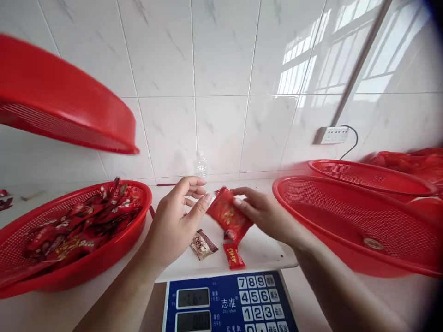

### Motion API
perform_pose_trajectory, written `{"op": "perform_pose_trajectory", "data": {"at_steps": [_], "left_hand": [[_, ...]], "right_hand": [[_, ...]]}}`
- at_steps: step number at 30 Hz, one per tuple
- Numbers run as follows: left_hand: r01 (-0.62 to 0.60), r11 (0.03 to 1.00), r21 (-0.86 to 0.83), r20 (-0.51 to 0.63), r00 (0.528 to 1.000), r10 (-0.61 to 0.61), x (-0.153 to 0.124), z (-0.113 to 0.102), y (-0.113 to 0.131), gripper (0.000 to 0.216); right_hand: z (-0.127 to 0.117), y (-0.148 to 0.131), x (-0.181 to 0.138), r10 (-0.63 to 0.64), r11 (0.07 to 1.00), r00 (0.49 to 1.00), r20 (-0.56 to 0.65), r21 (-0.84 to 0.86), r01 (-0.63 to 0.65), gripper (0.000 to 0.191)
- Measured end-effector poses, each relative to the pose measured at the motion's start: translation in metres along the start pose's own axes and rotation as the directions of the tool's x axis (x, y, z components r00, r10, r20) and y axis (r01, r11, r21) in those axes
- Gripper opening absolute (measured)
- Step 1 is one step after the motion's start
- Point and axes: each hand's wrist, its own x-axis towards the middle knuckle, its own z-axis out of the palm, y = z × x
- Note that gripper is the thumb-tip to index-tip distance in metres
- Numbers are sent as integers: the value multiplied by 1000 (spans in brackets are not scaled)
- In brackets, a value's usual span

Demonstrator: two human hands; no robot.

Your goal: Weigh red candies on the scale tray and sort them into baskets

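Scale (228, 302) platform carries two small sweets: brown-and-white packet (203, 244) and red packet (234, 256). Above the scale, right hand (266, 214) pinches a larger red wrapper (228, 216). Left hand (176, 221), fingers spread apart, thumb just beside that wrapper.

Four red mesh baskets: one full of wrapped sweets on the left (138, 216), one blurred and raised at upper left (69, 115), one near-empty on the right (346, 230), one behind it (374, 177). Two hands, left hand (176, 221) and right hand (266, 212); three loose packets over the scale tray: one red packet (228, 216) in the fingers, one small red packet (234, 256), one brown-and-white packet (203, 244). One digital scale (228, 304), one wall socket strip (332, 135), one clear bottle (201, 165); sweets in the left basket too many to count.
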Motion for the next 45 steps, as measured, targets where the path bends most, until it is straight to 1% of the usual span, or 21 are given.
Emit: {"op": "perform_pose_trajectory", "data": {"at_steps": [3, 7, 9, 11, 12, 14, 16, 17, 18, 20, 22, 23, 25, 26, 27, 29, 32, 36, 40, 42, 45], "left_hand": [[-64, 992, 112, -45, 997, 69, -1, 0, 1, 18], [-136, 971, 195, 18, 991, 135, -3, -2, 2, 16], [-160, 961, 227, 50, 987, 152, -5, -2, 3, 16], [-182, 946, 267, 92, 982, 163, -6, 0, 8, 17], [-194, 938, 288, 127, 978, 163, -7, 1, 10, 18], [-224, 916, 333, 243, 959, 146, -7, 2, 16, 20], [-220, 879, 423, 355, 933, 63, -6, -3, 20, 23], [-207, 855, 475, 382, 924, 11, -5, -9, 19, 24], [-184, 828, 529, 386, 922, -42, -4, -18, 18, 23], [-117, 769, 628, 341, 930, -137, -3, -44, 10, 19], [-5, 680, 733, 255, 929, -269, -4, -81, -5, 17], [62, 620, 782, 205, 914, -350, -6, -100, -14, 19], [171, 493, 853, 134, 841, -524, -11, -139, -32, 16], [202, 437, 877, 121, 786, -606, -15, -155, -41, 17], [212, 400, 892, 124, 734, -667, -19, -168, -50, 20], [211, 376, 902, 141, 679, -721, -25, -185, -64, 25], [207, 397, 894, 161, 678, -717, -30, -188, -81, 33], [242, 436, 867, 156, 699, -698, -27, -174, -98, 30], [285, 518, 806, 165, 733, -660, -23, -164, -104, 32], [304, 548, 779, 170, 739, -651, -23, -162, -101, 32], [369, 564, 739, 126, 746, -654, -23, -164, -91, 26]], "right_hand": [[7, 4, 3, 16, 995, 995, 100, -98, -6, 42], [6, 1, 0, 7, 977, 966, 258, -208, 49, 60], [8, -3, -7, -33, 971, 912, 408, -205, 127, 67], [13, -4, -13, -82, 953, 838, 539, -204, 224, 67], [16, -3, -16, -105, 938, 813, 573, -216, 273, 66], [22, 2, -21, -163, 912, 818, 552, -232, 339, 60], [26, 11, -25, -165, 905, 840, 517, -259, 337, 58], [26, 16, -26, -154, 907, 859, 489, -276, 319, 58], [25, 22, -29, -148, 909, 881, 449, -289, 300, 57], [20, 36, -36, -137, 910, 918, 371, -318, 265, 57], [14, 50, -46, -124, 909, 944, 306, -348, 232, 59], [12, 57, -52, -122, 908, 955, 272, -358, 218, 59], [8, 67, -61, -139, 909, 969, 203, -361, 206, 56], [7, 70, -64, -154, 911, 973, 175, -357, 208, 54], [7, 71, -66, -169, 912, 974, 153, -350, 214, 53], [8, 65, -67, -189, 916, 971, 146, -331, 228, 52], [12, 41, -63, -215, 918, 959, 186, -296, 263, 51], [20, -7, -57, -287, 899, 908, 307, -240, 365, 52], [28, -45, -54, -289, 878, 860, 421, -241, 413, 52], [30, -55, -53, -308, 864, 839, 448, -237, 443, 53], [29, -55, -50, -360, 845, 835, 416, -234, 480, 52]]}}
